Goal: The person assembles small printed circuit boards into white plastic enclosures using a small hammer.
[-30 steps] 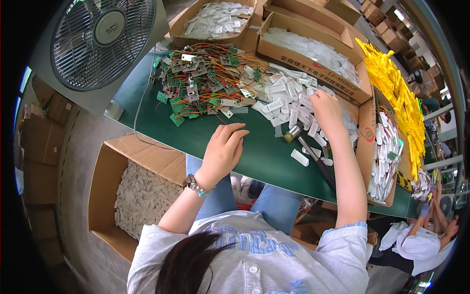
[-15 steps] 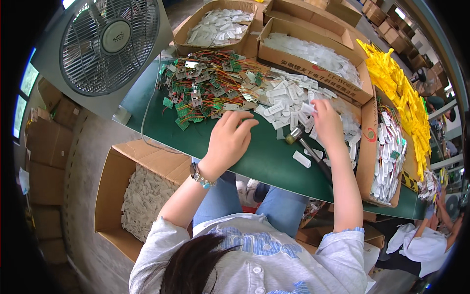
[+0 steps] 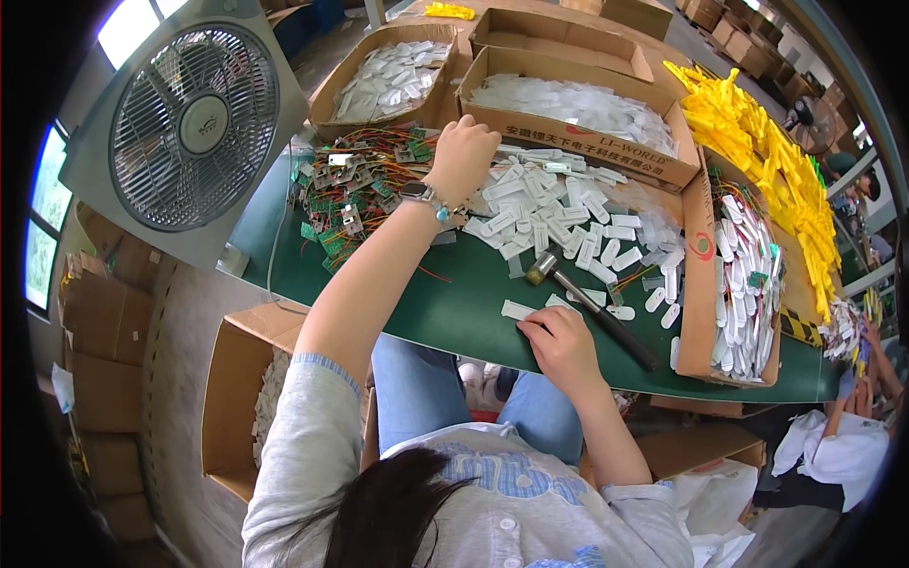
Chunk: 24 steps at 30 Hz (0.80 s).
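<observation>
My right hand is near the front edge of the green table, its thumb and fingers closed on a narrow white plastic casing. My left hand is stretched far forward, above the spot where the heap of wired green circuit boards meets the pile of white casings. Its fingers are curled together, and what is in them, if anything, is hidden. A hammer with a dark handle lies slantwise just beyond my right hand, with a few loose casings around it.
Cardboard trays of translucent plastic parts and white pieces line the back. At the right stand a box of wired casings and a yellow heap. A box fan is at the left, above an open carton on the floor.
My left hand has moved forward from the table's middle to the far side of the heaps. My right hand has come back from the casing pile to the front edge with a white casing.
</observation>
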Each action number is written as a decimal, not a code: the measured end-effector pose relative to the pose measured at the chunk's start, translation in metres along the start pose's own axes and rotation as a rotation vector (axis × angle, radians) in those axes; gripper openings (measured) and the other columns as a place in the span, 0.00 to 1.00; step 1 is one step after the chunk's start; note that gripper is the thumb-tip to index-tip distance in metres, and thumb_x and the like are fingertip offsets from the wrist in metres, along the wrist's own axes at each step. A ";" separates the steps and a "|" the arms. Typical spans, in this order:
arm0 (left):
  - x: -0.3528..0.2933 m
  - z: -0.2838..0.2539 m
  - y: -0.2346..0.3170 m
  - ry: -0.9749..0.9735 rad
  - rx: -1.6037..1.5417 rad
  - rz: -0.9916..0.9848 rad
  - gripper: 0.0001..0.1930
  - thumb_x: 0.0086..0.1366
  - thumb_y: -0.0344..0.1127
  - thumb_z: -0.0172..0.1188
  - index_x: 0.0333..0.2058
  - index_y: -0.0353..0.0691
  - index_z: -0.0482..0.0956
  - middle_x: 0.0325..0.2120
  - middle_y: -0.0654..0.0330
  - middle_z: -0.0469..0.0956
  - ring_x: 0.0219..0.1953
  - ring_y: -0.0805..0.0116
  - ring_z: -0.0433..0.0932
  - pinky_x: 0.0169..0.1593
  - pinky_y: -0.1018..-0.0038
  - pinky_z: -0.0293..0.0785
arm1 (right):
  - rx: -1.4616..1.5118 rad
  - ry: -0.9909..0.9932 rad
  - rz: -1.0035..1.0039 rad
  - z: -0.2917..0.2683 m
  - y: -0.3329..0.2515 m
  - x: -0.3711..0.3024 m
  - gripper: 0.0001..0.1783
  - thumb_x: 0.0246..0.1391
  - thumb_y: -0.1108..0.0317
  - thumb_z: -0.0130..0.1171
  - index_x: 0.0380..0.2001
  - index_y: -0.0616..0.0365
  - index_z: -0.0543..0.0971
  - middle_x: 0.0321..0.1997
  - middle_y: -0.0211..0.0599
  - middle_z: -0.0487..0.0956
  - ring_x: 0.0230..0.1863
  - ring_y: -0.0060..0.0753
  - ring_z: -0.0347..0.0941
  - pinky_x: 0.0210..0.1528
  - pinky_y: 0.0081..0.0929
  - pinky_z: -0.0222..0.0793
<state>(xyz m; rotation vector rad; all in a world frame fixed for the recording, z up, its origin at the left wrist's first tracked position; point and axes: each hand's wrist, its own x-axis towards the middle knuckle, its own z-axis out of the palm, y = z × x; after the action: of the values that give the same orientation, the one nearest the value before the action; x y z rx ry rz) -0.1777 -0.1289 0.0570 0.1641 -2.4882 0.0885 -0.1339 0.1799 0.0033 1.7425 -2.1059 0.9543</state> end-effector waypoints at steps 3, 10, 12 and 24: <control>0.006 0.015 -0.015 -0.197 0.244 0.058 0.05 0.51 0.32 0.64 0.28 0.48 0.84 0.27 0.64 0.83 0.39 0.63 0.78 0.43 0.66 0.68 | 0.023 -0.003 -0.019 -0.003 -0.001 0.002 0.11 0.43 0.73 0.61 0.33 0.58 0.83 0.36 0.33 0.79 0.41 0.37 0.75 0.44 0.34 0.71; 0.039 -0.039 -0.021 0.171 -0.345 -0.426 0.07 0.64 0.32 0.61 0.38 0.39 0.84 0.31 0.55 0.84 0.35 0.62 0.84 0.41 0.70 0.77 | 0.024 0.017 0.004 -0.004 0.003 -0.002 0.10 0.43 0.73 0.61 0.33 0.59 0.82 0.37 0.34 0.78 0.42 0.38 0.75 0.45 0.34 0.71; 0.042 -0.051 -0.054 0.270 -0.552 -0.465 0.09 0.68 0.32 0.60 0.43 0.34 0.82 0.32 0.57 0.84 0.36 0.69 0.83 0.43 0.77 0.76 | 0.035 -0.006 0.005 -0.003 0.000 -0.001 0.11 0.43 0.73 0.61 0.34 0.59 0.82 0.38 0.34 0.78 0.43 0.38 0.75 0.45 0.34 0.71; 0.031 -0.132 -0.030 0.237 -1.977 -0.380 0.10 0.73 0.28 0.49 0.50 0.30 0.70 0.39 0.58 0.74 0.41 0.69 0.73 0.48 0.75 0.76 | -0.004 0.019 0.057 -0.001 0.001 -0.009 0.10 0.44 0.72 0.61 0.33 0.57 0.82 0.40 0.34 0.79 0.48 0.38 0.76 0.50 0.39 0.70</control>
<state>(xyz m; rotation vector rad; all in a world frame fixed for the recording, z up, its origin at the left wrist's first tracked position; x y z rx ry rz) -0.1198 -0.1478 0.1813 -0.2177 -1.2794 -2.1281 -0.1325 0.1875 -0.0018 1.6734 -2.1542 0.9772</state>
